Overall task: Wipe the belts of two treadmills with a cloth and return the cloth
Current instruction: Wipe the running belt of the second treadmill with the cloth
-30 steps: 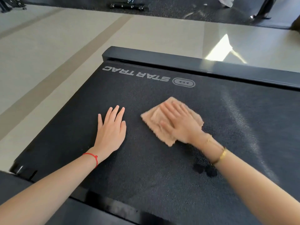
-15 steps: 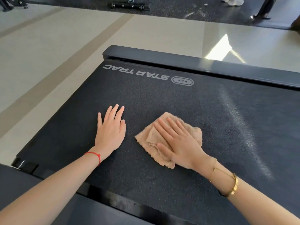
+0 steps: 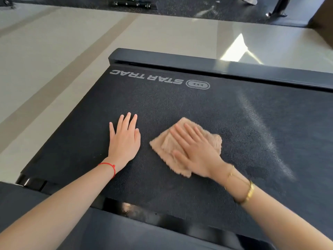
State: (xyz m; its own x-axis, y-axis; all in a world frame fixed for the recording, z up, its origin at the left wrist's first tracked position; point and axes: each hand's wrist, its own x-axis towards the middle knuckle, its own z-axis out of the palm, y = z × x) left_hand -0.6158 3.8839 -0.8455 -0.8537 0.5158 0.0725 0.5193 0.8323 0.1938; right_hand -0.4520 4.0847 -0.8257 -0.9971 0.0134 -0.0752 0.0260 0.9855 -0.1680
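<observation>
A black treadmill belt (image 3: 180, 105) with a STAR TRAC logo fills the middle of the head view. A tan fluffy cloth (image 3: 162, 147) lies flat on the belt, right of centre. My right hand (image 3: 194, 150) presses down on the cloth with straight, spread fingers and covers much of it. My left hand (image 3: 125, 139) rests flat on the bare belt just left of the cloth, fingers straight and together. A red string sits on my left wrist, gold bracelets on my right.
The dark side rail (image 3: 216, 65) runs along the belt's far edge, and another dark edge (image 3: 162, 219) borders the near side. Beige floor (image 3: 54, 60) lies to the left and beyond. Dark gym matting with equipment bases (image 3: 131, 4) is at the top.
My right hand slid the cloth toward me across the belt, then slightly away again. My left hand stayed flat in the same spot.
</observation>
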